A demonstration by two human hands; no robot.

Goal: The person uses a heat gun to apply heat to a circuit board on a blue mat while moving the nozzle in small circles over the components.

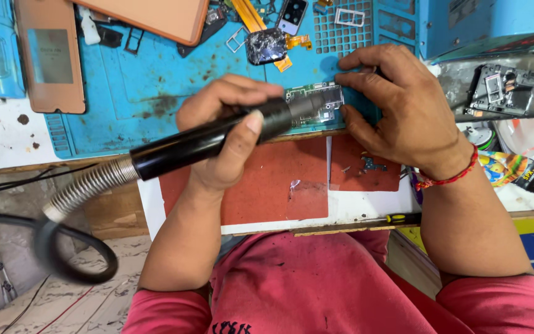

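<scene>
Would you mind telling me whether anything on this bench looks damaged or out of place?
Yes: a small dark phone part with a shattered, crazed face lies at the top of the blue mat, which is stained with brown marks. The left hand holds a black hot-air wand over the circuit board.

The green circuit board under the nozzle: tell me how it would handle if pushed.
The circuit board looks thin and flat, so probably light and apt to slide on the blue mat; the right hand pins it. Its exposed small parts suggest fragility.
</scene>
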